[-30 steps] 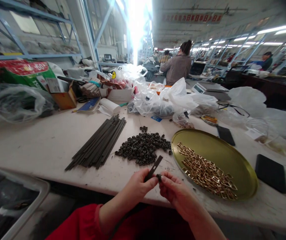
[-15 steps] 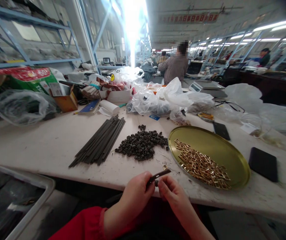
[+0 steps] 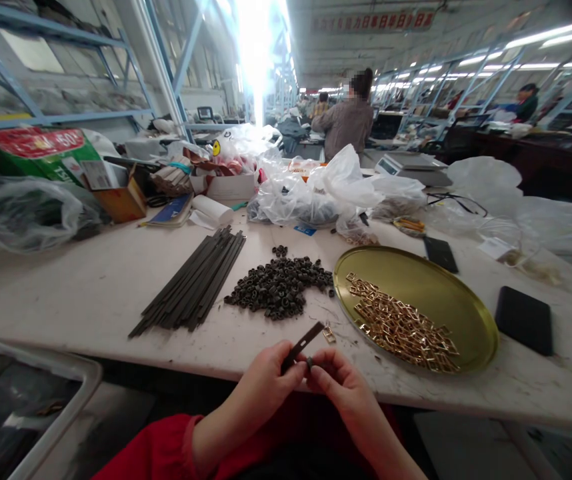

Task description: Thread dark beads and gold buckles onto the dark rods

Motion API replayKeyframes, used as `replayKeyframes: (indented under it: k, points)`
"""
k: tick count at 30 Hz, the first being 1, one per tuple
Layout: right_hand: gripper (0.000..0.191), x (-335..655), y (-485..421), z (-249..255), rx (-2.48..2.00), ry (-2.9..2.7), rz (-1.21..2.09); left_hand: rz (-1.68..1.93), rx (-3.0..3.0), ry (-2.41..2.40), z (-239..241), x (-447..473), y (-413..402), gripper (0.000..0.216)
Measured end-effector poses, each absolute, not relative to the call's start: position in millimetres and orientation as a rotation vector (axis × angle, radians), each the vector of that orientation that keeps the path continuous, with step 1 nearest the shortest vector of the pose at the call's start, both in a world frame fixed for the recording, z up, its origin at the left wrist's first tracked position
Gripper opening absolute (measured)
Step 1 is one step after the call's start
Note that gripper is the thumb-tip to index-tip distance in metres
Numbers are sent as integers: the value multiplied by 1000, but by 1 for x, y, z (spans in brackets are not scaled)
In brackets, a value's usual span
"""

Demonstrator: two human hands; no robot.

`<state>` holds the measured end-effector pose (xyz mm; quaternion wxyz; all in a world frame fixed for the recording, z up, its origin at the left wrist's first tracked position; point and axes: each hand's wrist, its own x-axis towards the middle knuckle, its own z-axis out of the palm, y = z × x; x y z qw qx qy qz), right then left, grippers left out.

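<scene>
My left hand [image 3: 266, 377] is closed on a dark strap [image 3: 306, 341] with a small slot near its end, which points up and to the right. My right hand [image 3: 343, 383] pinches a small dark loop [image 3: 309, 363] close beside the strap, and the two hands nearly touch. Just beyond them, a gold buckle [image 3: 329, 334] lies on the table. Further out is a heap of dark loops [image 3: 281, 287], with a bundle of dark straps [image 3: 191, 283] to its left. On the right, a gold oval tray [image 3: 426, 280] bears a pile of gold buckles [image 3: 401, 323].
Two dark phone-like slabs [image 3: 525, 320] lie right of the tray. Plastic bags [image 3: 311, 193], boxes and papers crowd the table's back. A white bin [image 3: 76, 400] stands below the left edge. A person [image 3: 349, 123] is further off, back turned.
The strap's end has turned to point more upward, its slot now facing me. The loop in my right hand has come up nearer the strap. The view has shifted slightly.
</scene>
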<state>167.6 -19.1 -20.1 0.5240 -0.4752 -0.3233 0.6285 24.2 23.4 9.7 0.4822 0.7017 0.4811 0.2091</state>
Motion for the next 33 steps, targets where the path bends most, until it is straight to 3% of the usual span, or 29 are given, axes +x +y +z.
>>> replayKeyframes:
  k: [6,15,21,27,33]
  points:
    - [9,170,-17,-21,-1413,-1192,1160,410,1930,1318,6,24,18,15]
    - [12,160,-21,-32,-1477,-1209,958,307,2122,1435,4,26,15,15]
    - [13,165,-19,-34,-1331,-1130,1334,245,2065,1388,5,25,14,13]
    - [21,170,-22,-33,-1293,-1047,1343,310,1883,1293,7,21,16,13]
    - [22,180,-21,-27,-1171,-709,1481,291,1882,1217,17,8,17,28]
